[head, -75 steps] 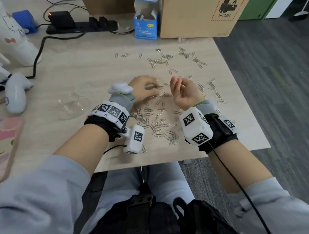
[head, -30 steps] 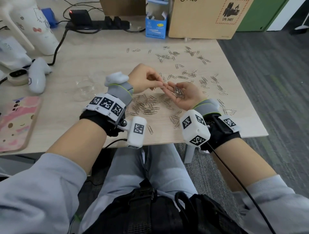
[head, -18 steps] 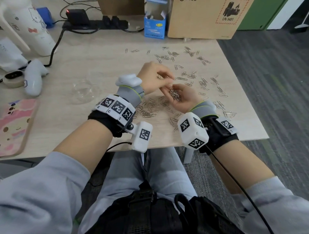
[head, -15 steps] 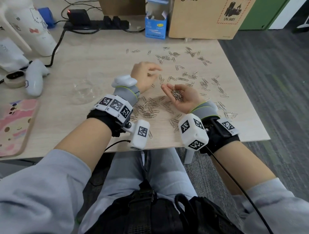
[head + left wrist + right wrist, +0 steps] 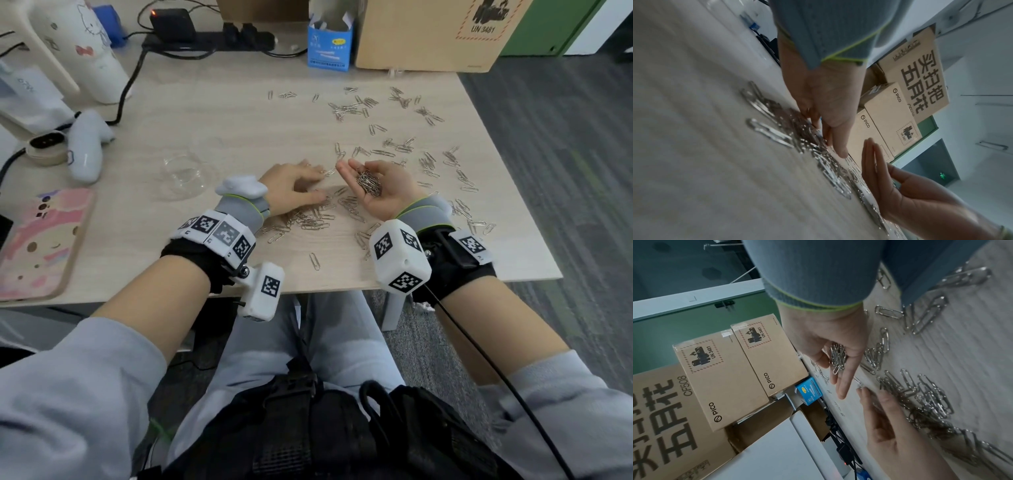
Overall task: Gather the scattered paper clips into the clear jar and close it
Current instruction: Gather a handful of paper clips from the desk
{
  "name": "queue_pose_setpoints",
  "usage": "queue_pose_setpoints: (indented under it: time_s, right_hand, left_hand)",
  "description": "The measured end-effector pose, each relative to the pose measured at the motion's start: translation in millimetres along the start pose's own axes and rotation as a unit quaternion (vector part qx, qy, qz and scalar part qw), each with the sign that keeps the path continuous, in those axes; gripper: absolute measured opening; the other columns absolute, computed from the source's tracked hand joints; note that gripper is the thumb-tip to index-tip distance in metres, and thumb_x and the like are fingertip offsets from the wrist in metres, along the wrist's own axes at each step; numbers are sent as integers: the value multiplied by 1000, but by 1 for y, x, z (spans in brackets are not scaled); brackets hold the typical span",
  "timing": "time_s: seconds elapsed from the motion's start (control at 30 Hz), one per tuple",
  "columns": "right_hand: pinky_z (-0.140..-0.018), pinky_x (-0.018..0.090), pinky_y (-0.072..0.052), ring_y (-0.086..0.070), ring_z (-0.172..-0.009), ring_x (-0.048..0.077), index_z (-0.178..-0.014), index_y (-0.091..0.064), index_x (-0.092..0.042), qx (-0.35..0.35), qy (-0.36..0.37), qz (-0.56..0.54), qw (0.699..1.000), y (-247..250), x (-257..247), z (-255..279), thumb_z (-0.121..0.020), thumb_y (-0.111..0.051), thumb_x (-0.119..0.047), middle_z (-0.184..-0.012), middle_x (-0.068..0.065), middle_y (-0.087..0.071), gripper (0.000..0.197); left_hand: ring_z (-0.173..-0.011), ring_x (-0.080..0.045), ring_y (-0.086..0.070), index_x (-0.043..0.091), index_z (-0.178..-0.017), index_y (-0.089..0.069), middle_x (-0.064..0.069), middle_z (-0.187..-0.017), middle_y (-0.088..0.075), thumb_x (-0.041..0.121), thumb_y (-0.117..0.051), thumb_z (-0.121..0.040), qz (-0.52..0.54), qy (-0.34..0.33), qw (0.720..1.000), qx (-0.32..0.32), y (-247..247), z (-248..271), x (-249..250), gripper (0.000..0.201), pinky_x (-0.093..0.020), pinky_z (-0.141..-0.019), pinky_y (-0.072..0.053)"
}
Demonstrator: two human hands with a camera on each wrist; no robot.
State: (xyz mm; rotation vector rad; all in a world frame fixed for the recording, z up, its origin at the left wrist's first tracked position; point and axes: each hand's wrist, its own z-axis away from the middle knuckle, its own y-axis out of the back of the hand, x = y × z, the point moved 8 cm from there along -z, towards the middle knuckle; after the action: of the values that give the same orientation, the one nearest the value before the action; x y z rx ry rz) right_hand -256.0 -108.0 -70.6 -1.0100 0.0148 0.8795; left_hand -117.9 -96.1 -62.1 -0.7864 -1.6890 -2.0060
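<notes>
My right hand is palm up just above the table, fingers nearly straight, and carries a bunch of paper clips in its cupped palm. My left hand lies palm down beside it with straight fingers. Its fingertips touch loose clips on the wood. A pile of clips sits under and just in front of both hands. More scattered clips spread over the far and right parts of the table. The clear jar stands open to the left of my left hand.
A blue carton, a cardboard box and a power strip line the far edge. A white controller, a white tumbler and a pink case lie left. The table's right edge is near the clips.
My left hand came away from the right palm and dropped flat onto the clips on the table. My right hand stayed palm up with its bunch of clips.
</notes>
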Motion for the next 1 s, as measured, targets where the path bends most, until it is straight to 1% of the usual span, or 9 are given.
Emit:
queue_pose_setpoints:
  time_s: [0.07, 0.17, 0.27, 0.37, 0.43, 0.53, 0.67, 0.9, 1.0]
  right_hand:
    - [-71, 38, -54, -67, -53, 38, -85, -55, 12, -2, 4, 5, 1000, 0, 1, 3, -99, -34, -4, -65, 27, -66, 30]
    - [-70, 37, -55, -66, -65, 38, -83, -55, 12, -4, 6, 10, 1000, 0, 3, 7, -99, -34, -4, -67, 27, -66, 31]
    - [-67, 38, -56, -66, -70, 40, -85, -56, 12, -7, 10, 12, 1000, 2, 7, 9, -99, -34, -5, -69, 28, -66, 30]
    - [-66, 39, -57, -68, -57, 39, -87, -55, 11, -6, 5, 14, 1000, 4, 11, 12, -98, -35, -5, -70, 29, -67, 28]
    - [-66, 40, -56, -68, -56, 39, -88, -55, 11, -9, 6, 11, 1000, 5, 12, 15, -98, -35, -5, -70, 29, -67, 27]
    - [-66, 40, -56, -68, -56, 39, -88, -55, 11, -18, 11, 11, 1000, 5, 14, 19, -98, -35, -4, -70, 28, -67, 27]
    - [-63, 40, -57, -68, -56, 39, -88, -55, 11, -18, 10, 13, 1000, 3, 18, 22, -98, -35, -4, -71, 28, -66, 27]
    - [-60, 40, -57, -67, -54, 39, -85, -55, 11, -13, 2, 14, 1000, -2, 25, 22, -98, -35, -5, -72, 28, -64, 28]
    - [-68, 44, -56, -64, -72, 41, -85, -54, 12, -7, 2, 13, 1000, -1, 24, 20, -99, -33, -5, -75, 29, -64, 30]
  left_hand:
    - [-135, -4, -33, 16, -116, -64, -2, -132, -57, 26, -73, -76, 48, -3, 999, -1, 0, 12, 2, 42, -19, -109, -25]
    - [-127, -12, -49, 14, -105, -70, -7, -119, -66, 24, -81, -66, 74, -1, 997, 18, 6, 24, 8, 42, -25, -108, -36]
    - [-117, -18, -55, 18, -113, -65, -5, -120, -64, 40, -84, -54, 22, -21, 999, 34, 8, 29, 18, 66, -32, -104, -41]
    - [-124, -21, -42, 28, -122, -57, 2, -130, -54, 73, -60, -40, -96, -35, 995, 2, -4, 28, 17, 94, -41, -104, -35]
    - [-121, -21, -40, 31, -116, -60, 5, -126, -53, 78, -50, -39, -122, -32, 992, -3, -9, 28, 13, 91, -42, -100, -33]
    - [-100, -17, -43, 26, -101, -68, 2, -104, -54, 66, -62, -52, -73, -55, 996, 17, -4, 29, 12, 64, -36, -92, -37]
    - [-86, -16, -48, 14, -89, -70, -1, -93, -50, 26, -76, -70, -36, -52, 996, 63, 2, 33, 3, 22, -32, -83, -42]
    - [-81, -15, -50, 6, -86, -69, -1, -88, -53, 14, -72, -75, -51, -44, 995, 78, 10, 25, 1, 14, -23, -72, -36]
    - [-79, -16, -55, 5, -83, -70, -3, -82, -62, 13, -76, -71, 7, -22, 994, 102, 19, 23, -6, 15, -27, -75, -43]
